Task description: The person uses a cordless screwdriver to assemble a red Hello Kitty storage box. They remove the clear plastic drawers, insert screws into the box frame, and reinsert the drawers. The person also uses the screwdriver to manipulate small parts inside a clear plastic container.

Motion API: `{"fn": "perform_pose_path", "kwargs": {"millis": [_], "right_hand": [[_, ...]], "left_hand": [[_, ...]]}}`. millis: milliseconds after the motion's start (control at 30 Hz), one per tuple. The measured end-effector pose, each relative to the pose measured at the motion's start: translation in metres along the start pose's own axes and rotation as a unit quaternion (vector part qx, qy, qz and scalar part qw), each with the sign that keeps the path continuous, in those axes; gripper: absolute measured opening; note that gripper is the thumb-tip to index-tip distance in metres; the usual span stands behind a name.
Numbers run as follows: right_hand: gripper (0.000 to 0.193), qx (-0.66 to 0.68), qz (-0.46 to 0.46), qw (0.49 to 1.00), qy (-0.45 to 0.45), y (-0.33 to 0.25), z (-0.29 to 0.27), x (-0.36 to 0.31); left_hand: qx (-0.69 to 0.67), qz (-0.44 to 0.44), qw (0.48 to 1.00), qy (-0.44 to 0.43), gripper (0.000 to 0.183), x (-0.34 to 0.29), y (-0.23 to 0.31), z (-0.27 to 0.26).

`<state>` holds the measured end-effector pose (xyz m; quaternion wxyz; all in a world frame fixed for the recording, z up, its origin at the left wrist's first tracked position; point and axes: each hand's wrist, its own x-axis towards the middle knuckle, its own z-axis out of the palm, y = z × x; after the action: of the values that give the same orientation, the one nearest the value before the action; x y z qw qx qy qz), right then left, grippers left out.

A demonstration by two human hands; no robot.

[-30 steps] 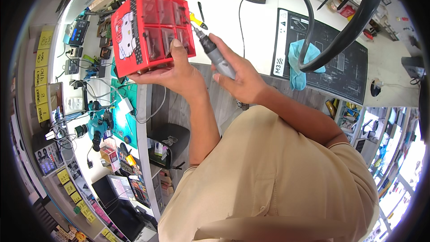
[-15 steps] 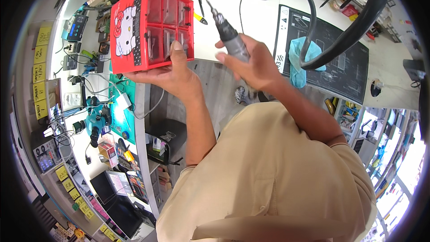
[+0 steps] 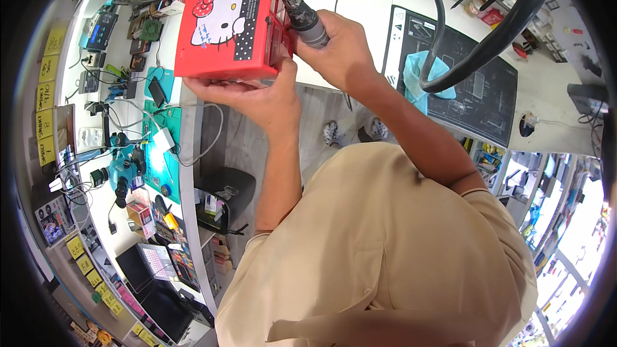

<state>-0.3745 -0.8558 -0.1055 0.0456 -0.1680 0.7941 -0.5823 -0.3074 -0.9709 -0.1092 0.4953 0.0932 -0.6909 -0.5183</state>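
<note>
My left hand (image 3: 267, 103) supports a red plastic drawer box (image 3: 225, 26) from below, fingers under it and thumb by its drawer side. A white cartoon cat face with a red bow and a black dotted strip decorates the large side toward me. Only a sliver of the clear drawers shows at its right. My right hand (image 3: 340, 51) grips a grey rotary tool (image 3: 310, 29) with a metal chuck and a long thin bit. The bit lies across the box's upper right edge in view; whether it touches, I cannot tell.
The white bench (image 3: 366, 9) extends behind the box. On the right, a black printed mat (image 3: 475, 83) carries a light-blue cloth (image 3: 421, 74), with a thick black hose (image 3: 508, 45) arching above. Along the left stand a teal microscope (image 3: 122, 170) and tangled cables. A black chair (image 3: 234, 189) stands below.
The drawer box has moved right and turned, so its printed side faces me and the drawers are mostly hidden. My right hand has brought the tool left, up against the box's edge in view.
</note>
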Motion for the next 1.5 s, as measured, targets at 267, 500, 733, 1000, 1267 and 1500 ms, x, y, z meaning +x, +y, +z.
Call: {"fn": "perform_pose_path", "kwargs": {"millis": [267, 500, 733, 1000, 1267, 1500], "right_hand": [[0.033, -0.021, 0.067, 0.997, -0.042, -0.005, -0.002, 0.004], [0.037, -0.02, 0.06, 0.996, -0.066, -0.006, -0.005, 0.007], [0.034, 0.094, 0.032, 0.993, -0.058, 0.009, -0.002, 0.009], [0.028, 0.041, -0.055, 0.998, 0.013, 0.014, 0.002, 0.003], [0.032, 0.008, -0.011, 1.0, 0.001, 0.014, 0.002, 0.007], [0.035, -0.003, -0.016, 1.0, -0.015, 0.01, 0.003, 0.012]], "left_hand": [[-0.032, 0.009, 0.999, -0.011, 0.119, -0.003, -0.012, 0.0], [-0.034, 0.0, 0.999, -0.008, 0.117, -0.004, -0.014, -0.001], [-0.07, -0.012, 0.997, -0.009, 0.124, 0.006, -0.012, -0.002], [-0.065, 0.0, 0.998, 0.005, 0.117, 0.009, -0.01, 0.003], [-0.002, 0.03, 0.999, -0.013, 0.12, 0.001, -0.02, 0.006], [-0.056, -0.004, 0.998, 0.011, 0.117, 0.002, -0.023, 0.005]]}}
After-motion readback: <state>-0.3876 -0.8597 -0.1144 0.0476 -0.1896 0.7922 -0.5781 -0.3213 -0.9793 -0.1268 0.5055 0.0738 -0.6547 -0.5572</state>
